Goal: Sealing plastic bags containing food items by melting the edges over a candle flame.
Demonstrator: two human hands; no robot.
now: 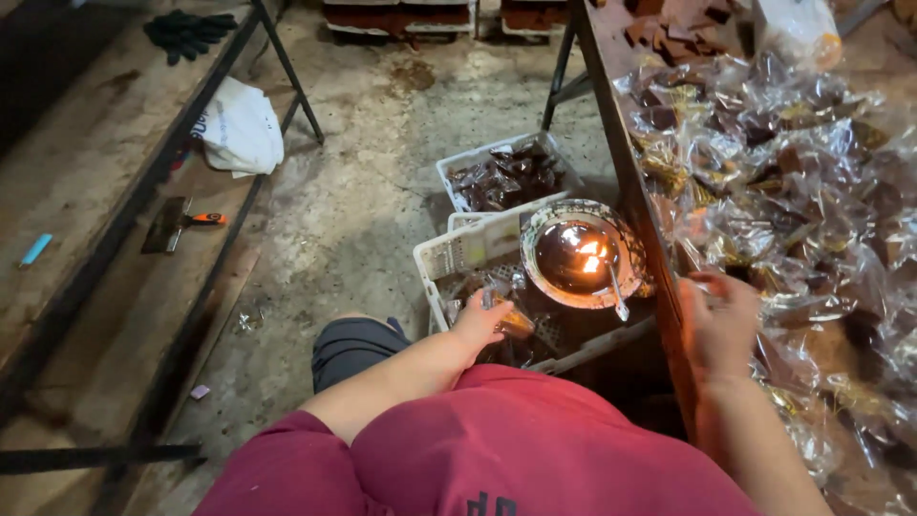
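My left hand (478, 323) reaches down into a white plastic crate (439, 260) on the floor and grips a small clear-wrapped packet (509, 318) with brown contents. My right hand (718, 320) rests at the edge of the table (626, 162), fingers curled among a heap of clear cellophane packets (793, 182) of dark brown pieces; whether it holds one I cannot tell. A round metal bowl (581, 254) with a small flame and a metal tool in it sits on the crate between my hands.
A second white crate (457, 164) full of wrapped brown pieces stands behind the first. To the left is a metal-framed bench (143, 182) with a scraper (181, 222), a white bag (239, 129), black gloves (187, 31) and a blue lighter (35, 249). The floor is rough concrete.
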